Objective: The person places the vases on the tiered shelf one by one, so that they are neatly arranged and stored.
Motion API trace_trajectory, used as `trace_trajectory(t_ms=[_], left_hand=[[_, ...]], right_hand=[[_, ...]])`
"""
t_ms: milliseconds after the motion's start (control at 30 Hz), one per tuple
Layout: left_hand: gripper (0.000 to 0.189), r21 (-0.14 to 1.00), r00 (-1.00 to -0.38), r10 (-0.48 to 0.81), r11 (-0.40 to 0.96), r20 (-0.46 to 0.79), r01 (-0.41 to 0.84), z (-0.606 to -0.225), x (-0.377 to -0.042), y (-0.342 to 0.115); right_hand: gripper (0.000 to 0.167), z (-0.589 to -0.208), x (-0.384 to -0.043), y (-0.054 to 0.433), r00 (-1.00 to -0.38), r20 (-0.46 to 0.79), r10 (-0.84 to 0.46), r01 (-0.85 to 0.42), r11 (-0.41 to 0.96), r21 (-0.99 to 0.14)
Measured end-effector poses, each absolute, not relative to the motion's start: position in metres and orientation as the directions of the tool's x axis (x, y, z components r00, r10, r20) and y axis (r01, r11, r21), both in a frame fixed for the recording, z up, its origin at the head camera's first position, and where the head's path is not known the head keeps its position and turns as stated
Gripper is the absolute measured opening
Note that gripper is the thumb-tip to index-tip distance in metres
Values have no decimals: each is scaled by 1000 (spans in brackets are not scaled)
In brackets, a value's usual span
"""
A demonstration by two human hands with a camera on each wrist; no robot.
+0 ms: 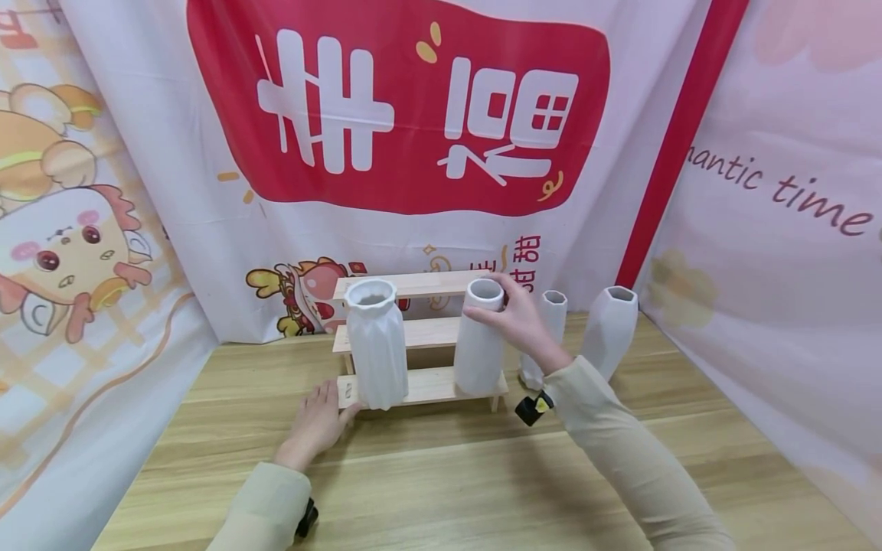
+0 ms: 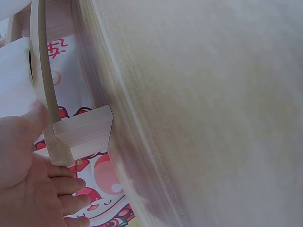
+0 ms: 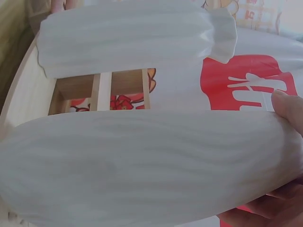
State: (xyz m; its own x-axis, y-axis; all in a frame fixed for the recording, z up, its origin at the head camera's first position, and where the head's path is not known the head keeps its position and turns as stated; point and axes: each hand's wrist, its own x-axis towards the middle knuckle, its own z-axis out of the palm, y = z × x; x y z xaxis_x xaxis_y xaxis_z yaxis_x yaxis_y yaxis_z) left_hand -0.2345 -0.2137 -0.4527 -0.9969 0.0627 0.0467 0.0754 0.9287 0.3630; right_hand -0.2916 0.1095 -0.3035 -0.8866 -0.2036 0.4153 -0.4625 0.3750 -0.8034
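Note:
A three-step wooden shelf point(image 1: 430, 334) stands on the table. On its lowest step, toward the left, is a white fluted vase point(image 1: 377, 348) with a flared neck. A second white vase point(image 1: 478, 352), smooth and rounded, stands upright at the right end of that step. My right hand point(image 1: 513, 317) grips this vase near its rim, thumb in front and fingers behind, as the right wrist view also shows. My left hand point(image 1: 320, 421) holds the left end of the lowest step, its thumb point(image 2: 35, 116) on the front side and the other fingers reaching past the end.
Right of the shelf, two more white vases stand on the wooden table: a slim one point(image 1: 553, 314) partly behind my right wrist, and an angular one point(image 1: 609, 329). Printed cloth point(image 1: 406, 237) hangs behind and on both sides. Black wrist straps point(image 1: 529, 411) show at my cuffs.

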Motion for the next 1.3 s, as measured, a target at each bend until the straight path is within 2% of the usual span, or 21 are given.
trace_trajectory(t_ms=[433,833,1300], left_hand=[[75,373,-997,59,925,44,71,-453,-234,-214],[74,367,-997,61,927,52,76,-452,-233,-214],[75,367,-996,65,927,55,80,-452,-234,-214]], right_hand=[[48,-309,-294,93,-874,424,-236,-483,322,-814],[50,-310,-297,84,-854,455,-252,-518,332,-788],[52,-310,-301,87,-881,379,-283,-464,360,-809]])
